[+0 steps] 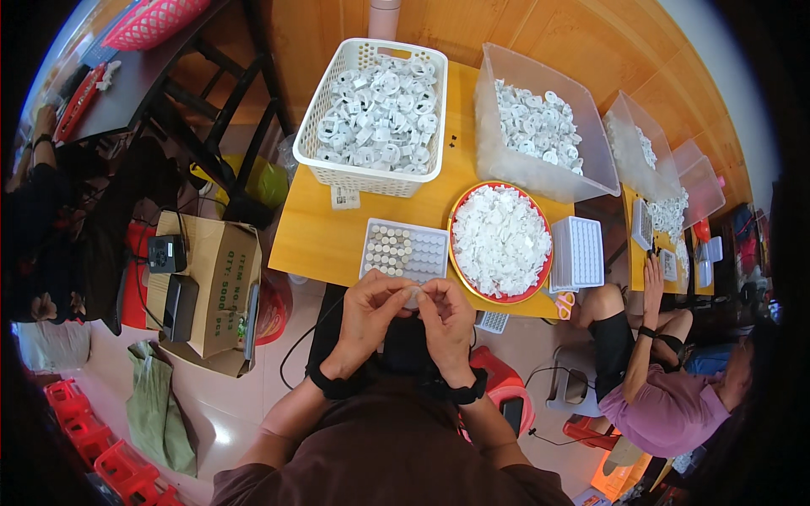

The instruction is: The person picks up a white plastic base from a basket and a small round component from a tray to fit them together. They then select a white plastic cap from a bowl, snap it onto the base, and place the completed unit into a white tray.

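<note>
My left hand (369, 314) and my right hand (448, 320) meet at the table's near edge. Between their thumbs and fingertips they pinch a small round whitish piece (412, 297), partly covered by the fingers. Just beyond them lies a white compartment tray (429, 253); several beige round pieces (390, 244) fill its left part. To its right, a red-rimmed round tray (458, 271) is heaped with small white plastic pieces (499, 240). A stack of white trays (579, 251) stands right of that.
At the back of the yellow table (316, 228) stand a white basket (380, 184) and a clear bin (540, 181), both filled with white plastic parts. Orange-handled scissors (565, 304) lie at the front edge. A co-worker (666, 409) sits right; an open carton (211, 295) is left.
</note>
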Demonstrator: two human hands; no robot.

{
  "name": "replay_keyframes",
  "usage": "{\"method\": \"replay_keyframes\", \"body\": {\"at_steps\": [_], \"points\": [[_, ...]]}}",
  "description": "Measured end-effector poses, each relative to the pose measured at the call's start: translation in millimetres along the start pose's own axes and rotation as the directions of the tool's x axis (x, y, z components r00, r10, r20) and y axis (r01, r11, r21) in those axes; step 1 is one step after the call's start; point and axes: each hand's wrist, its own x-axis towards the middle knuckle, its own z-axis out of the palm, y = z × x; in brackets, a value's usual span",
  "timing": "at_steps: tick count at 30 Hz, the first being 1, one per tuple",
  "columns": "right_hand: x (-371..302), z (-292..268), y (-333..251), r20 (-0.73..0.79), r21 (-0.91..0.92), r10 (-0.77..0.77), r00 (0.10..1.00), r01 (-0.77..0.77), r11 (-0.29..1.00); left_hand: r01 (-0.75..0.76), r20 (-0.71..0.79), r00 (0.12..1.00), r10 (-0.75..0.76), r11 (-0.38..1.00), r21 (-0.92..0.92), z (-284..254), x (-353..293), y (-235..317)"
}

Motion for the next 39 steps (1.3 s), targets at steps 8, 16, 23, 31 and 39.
{"method": "replay_keyframes", "body": {"at_steps": [8, 16, 23, 31, 39], "points": [[0, -4, 3, 0.031, 0.026, -0.018, 0.999, 0.017, 1.000, 0.033, 0.032, 0.999, -0.030, 0.997, -0.068, -8, 1, 0], [4, -1, -3, 0.014, 0.158, 0.073, 0.997, -0.075, 0.985, -0.381, 0.188, 0.924, 0.333, 0.755, 0.534, -10, 1, 19], [1, -2, -6, 0.001, 0.077, 0.073, 0.997, -0.073, 0.994, -0.534, 0.359, 0.832, 0.423, 0.439, 0.722, -11, 0, 21], [-1, 1, -5, 0.001, 0.070, 0.099, 0.995, -0.099, 0.993, -0.599, 0.459, 0.788, 0.410, 0.337, 0.727, -17, 3, 16], [-1, 1, -5, 0.026, 0.169, 0.156, 0.987, -0.158, 0.973, -0.655, 0.512, 0.740, 0.437, 0.293, 0.696, -24, 7, 12]]}}
